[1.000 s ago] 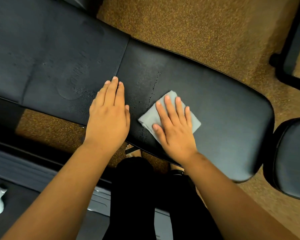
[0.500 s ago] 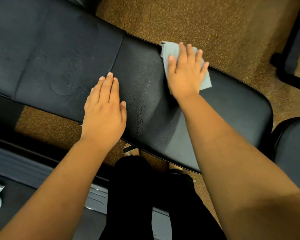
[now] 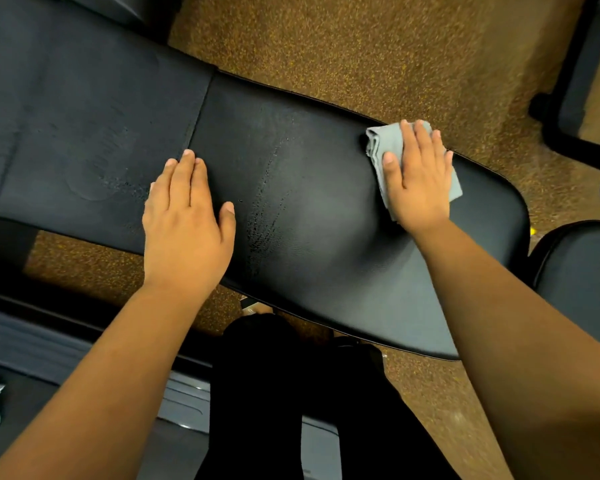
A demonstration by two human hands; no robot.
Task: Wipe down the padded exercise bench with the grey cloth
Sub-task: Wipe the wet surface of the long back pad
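The left hand (image 3: 187,223) lies spread and flat on the black padded surface (image 3: 312,237), bracing just beside the seam. Between the hands runs a streak of damp beads (image 3: 267,209). The right hand (image 3: 418,178) presses flat, fingers spread, on the grey cloth (image 3: 381,143) near the far edge. Overlapping, evenly pressed strokes should serve best. The surface's long axis runs from upper left to lower right.

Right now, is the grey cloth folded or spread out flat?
Folded. The grey cloth shows stacked layers along its left edge, bunched into a compact pad under the flat right hand on the bench.
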